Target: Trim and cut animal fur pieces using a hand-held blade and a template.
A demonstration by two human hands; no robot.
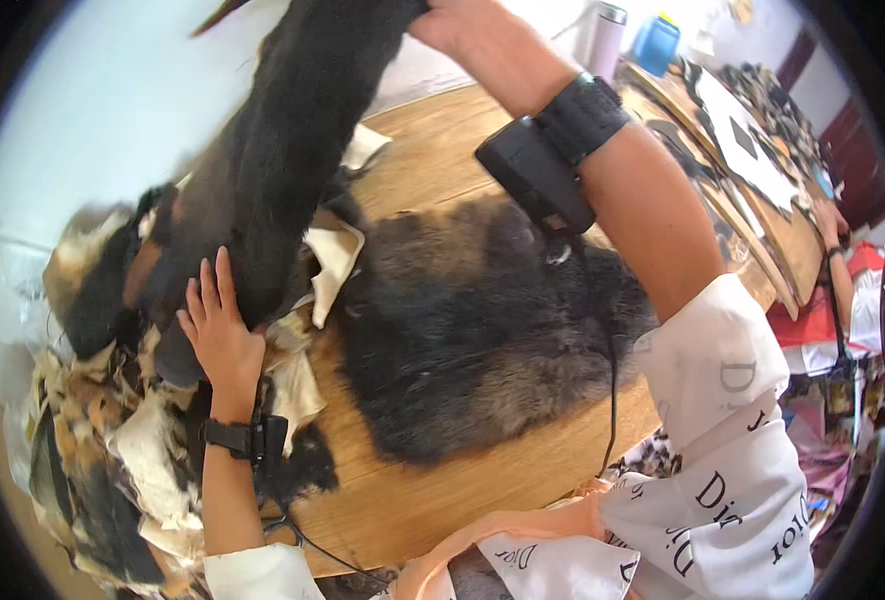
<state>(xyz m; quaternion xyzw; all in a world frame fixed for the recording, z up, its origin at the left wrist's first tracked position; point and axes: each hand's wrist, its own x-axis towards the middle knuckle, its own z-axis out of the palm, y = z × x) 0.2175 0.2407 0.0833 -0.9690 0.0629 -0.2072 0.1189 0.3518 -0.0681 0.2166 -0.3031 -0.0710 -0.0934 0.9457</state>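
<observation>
A long strip of black fur pelt [285, 127] stretches from the top of the view down to the left. At its upper end, my right hand [450, 26] grips it; the fingertips are hidden at the picture's edge. My left hand [221, 330] lies flat against the pelt's lower part, fingers spread. Under the right forearm, a dark fur piece with brown-grey patches [450, 337] is spread hair side up on the wooden table [427, 510]. Between the pelt and this piece lie pale hide scraps [333, 262].
A heap of fur and hide scraps [127, 457] fills the left side. Behind stand a pink flask [607, 37] and a blue container [656, 45]. Wooden strips [750, 240] and a white sheet [742, 142] lie at right, near another person's hand [829, 221]. Cables [612, 405] hang from my wrist devices.
</observation>
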